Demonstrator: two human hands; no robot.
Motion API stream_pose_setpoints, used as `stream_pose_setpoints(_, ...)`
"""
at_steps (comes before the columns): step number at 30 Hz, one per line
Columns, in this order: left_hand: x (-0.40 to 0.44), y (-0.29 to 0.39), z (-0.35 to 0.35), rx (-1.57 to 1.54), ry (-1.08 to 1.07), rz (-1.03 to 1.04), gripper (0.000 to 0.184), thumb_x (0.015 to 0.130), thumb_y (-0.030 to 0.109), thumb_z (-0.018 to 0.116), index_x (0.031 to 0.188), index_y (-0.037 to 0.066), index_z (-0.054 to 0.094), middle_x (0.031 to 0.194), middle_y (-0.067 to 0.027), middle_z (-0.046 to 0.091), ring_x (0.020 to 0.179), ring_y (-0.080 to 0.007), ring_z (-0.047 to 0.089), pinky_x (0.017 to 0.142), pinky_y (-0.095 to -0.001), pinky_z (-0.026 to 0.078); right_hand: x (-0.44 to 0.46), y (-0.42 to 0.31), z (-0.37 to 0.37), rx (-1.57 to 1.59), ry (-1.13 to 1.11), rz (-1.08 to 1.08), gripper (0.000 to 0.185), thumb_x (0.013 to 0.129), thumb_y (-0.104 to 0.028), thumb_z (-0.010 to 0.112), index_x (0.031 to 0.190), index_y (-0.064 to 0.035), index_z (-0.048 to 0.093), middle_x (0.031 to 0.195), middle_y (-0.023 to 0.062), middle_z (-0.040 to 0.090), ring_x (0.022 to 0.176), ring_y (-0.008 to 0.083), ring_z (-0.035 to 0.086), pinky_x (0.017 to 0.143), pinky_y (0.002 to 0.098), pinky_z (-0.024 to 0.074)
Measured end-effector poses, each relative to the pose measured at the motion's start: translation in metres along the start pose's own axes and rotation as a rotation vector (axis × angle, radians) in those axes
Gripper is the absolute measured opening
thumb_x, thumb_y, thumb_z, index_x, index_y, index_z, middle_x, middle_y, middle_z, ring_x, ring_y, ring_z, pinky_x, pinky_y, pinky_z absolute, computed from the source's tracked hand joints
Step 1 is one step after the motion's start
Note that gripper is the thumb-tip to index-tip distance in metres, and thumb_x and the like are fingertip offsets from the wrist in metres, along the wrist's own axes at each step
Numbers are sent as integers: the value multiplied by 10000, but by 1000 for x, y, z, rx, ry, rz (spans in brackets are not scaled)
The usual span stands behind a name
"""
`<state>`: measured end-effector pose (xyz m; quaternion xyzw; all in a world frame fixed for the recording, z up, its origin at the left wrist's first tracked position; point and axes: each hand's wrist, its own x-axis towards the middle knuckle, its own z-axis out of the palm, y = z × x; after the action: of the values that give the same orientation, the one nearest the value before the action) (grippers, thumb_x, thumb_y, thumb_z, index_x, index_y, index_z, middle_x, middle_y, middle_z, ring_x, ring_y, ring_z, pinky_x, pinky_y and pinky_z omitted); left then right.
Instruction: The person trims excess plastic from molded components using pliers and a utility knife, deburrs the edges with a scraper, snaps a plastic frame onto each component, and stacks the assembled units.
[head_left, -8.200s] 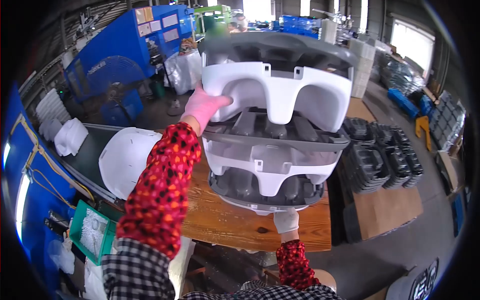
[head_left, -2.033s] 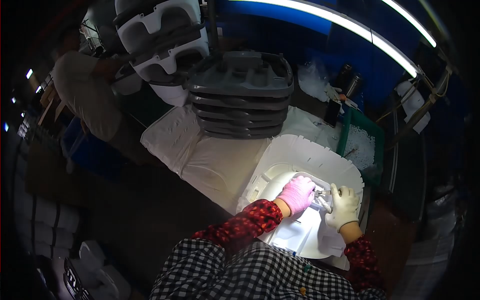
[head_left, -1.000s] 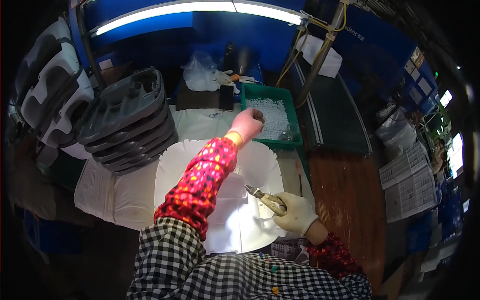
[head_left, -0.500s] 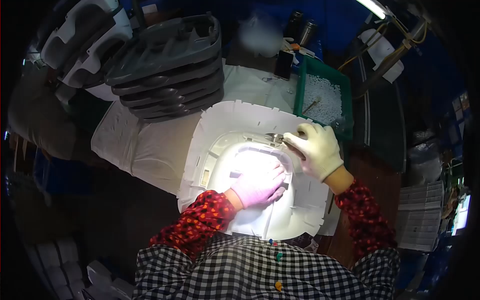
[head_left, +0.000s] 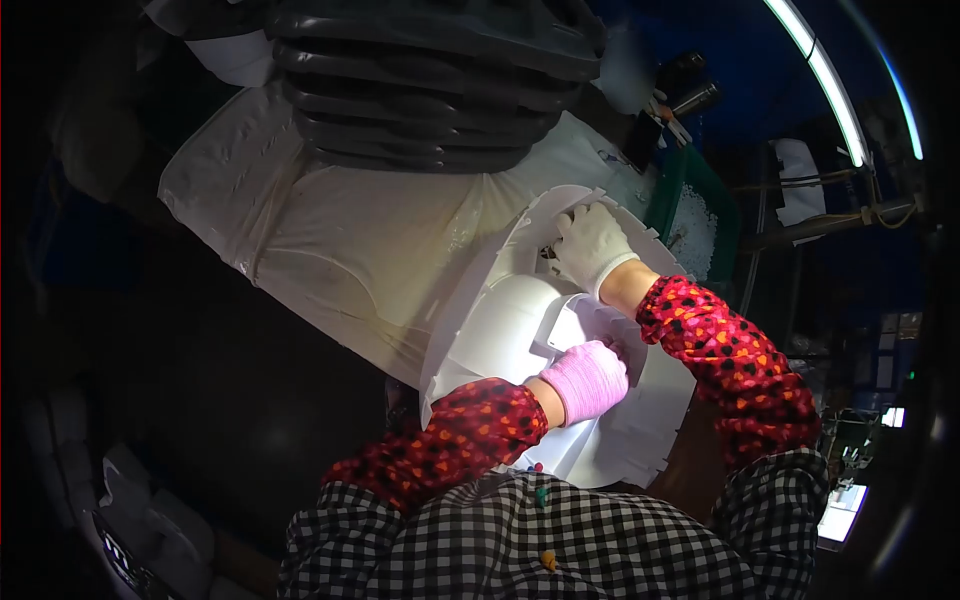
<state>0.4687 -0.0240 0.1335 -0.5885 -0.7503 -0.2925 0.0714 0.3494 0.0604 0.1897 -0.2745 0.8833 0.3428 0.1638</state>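
A white plastic shell with a notched rim lies tilted in front of me, brightly lit in its middle. My left hand, in a pink glove, is closed on the shell's raised inner part, its fingertips mostly hidden. Above it, my right hand, in a white glove, is inside the far wall of the shell. It is closed round the pliers, of which only a small dark metal bit shows.
Stacked dark grey trays stand on the covered table beyond the shell. A green bin of small white pieces is at the right, with a phone and metal flasks behind it. A lamp glows at upper right.
The shell has become more tilted. My right hand has moved with the pliers down against its far wall. My left hand, flatter before, has curled on the inner part. The view has turned.
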Motion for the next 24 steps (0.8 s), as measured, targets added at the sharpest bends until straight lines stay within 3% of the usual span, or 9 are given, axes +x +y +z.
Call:
stream_pose_setpoints(3,1,8,0,-48,-10,-10,177,739,115,586,809,16,715,784,-135,674,777,-283,654,768,-369,505,-2,-1,-9,20,-27,-6,263,837,-279,584,923,-72,721,1069,129,611,970,281,579,811,379,463)
stream_pose_setpoints(8,1,9,3,-62,7,-12,182,741,117,588,817,9,713,789,-147,672,792,-289,654,770,-374,502,-2,-5,-10,116,22,108,275,829,-260,589,956,-40,692,1033,184,609,954,314,585,778,388,498)
stream_pose_setpoints(10,0,9,-2,-56,17,-2,185,740,118,589,822,6,712,792,-150,671,796,-291,653,768,-375,500,-3,-1,-12,30,-69,-46,286,839,-244,574,994,-19,658,1004,217,605,945,349,585,792,409,507)
stream_pose_setpoints(12,3,12,-5,-40,-192,-37,249,804,162,537,958,28,680,995,-153,651,989,-289,612,907,-376,464,-3,-3,-11,24,-52,-25,288,842,-235,568,1003,-10,648,996,222,605,946,361,583,792,421,511)
stream_pose_setpoints(13,3,13,-5,-46,-195,-35,249,804,162,537,958,28,680,995,-153,651,989,-289,612,907,-376,464,-4,-3,-11,15,-36,0,290,845,-225,562,1013,-1,637,989,227,605,947,373,581,792,433,515)
stream_pose_setpoints(20,4,12,-7,-64,-121,-42,224,799,157,542,922,29,679,943,-145,649,957,-288,617,896,-374,470,1,-3,-8,52,-45,8,285,833,-223,573,1016,-19,650,1008,215,611,935,360,601,775,433,522)
stream_pose_setpoints(22,4,14,-10,-67,-78,-39,213,793,151,546,907,30,679,926,-139,649,941,-283,618,889,-372,472,4,-3,-8,330,-10,149,267,822,-235,585,996,-48,663,972,181,618,910,336,621,747,426,527)
stream_pose_setpoints(23,3,14,-10,-48,-126,-34,197,785,146,552,887,36,680,910,-130,648,927,-275,616,879,-370,473,3,-2,-3,327,-6,149,267,822,-235,585,996,-48,663,972,181,618,910,336,621,747,426,527)
stream_pose_setpoints(24,1,13,-10,-33,-173,-29,181,777,141,558,867,43,681,895,-121,648,913,-266,613,870,-367,474,-1,2,6,206,65,9,224,809,-214,584,943,-64,683,961,153,625,901,315,622,727,412,509)
